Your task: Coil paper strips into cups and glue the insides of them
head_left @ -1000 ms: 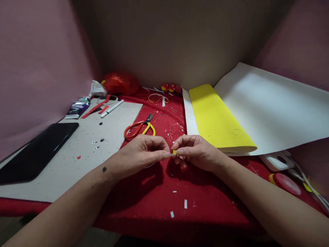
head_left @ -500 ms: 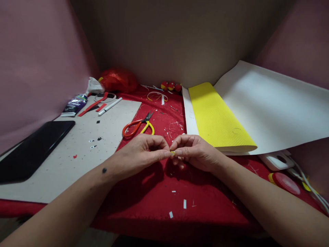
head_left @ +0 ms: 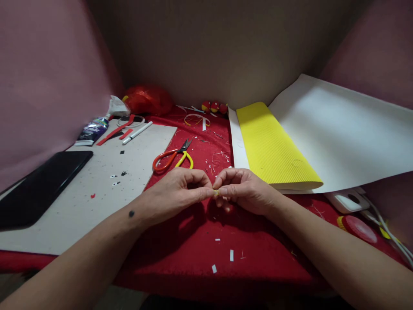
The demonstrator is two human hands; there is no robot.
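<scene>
Between my fingertips is a tiny yellow paper piece [head_left: 216,193], mostly covered by the thumbs. My left hand [head_left: 184,186] pinches it from the left, thumb against forefinger. From the other side my right hand [head_left: 241,187] grips the same piece, its lower fingers curled underneath. Both hands hover over the red cloth [head_left: 187,258], close to its middle. Just beyond the left hand lie scissors [head_left: 174,159] with one red and one yellow handle, blades apart. A folded yellow corrugated sheet [head_left: 274,150] lies beyond my right hand.
A grey board [head_left: 106,215] at left bears a black phone-like slab [head_left: 45,189], a white pen [head_left: 137,132], red strips and a glue tube [head_left: 93,130]. Behind sit a red plastic bag [head_left: 148,100] and small red-yellow figures [head_left: 214,106]. White sheet [head_left: 342,137] and cables [head_left: 387,232] are right.
Both hands keep their pinch in nearly the same place. The yellow piece between the fingertips looks slightly turned. The whole view has shifted a little.
</scene>
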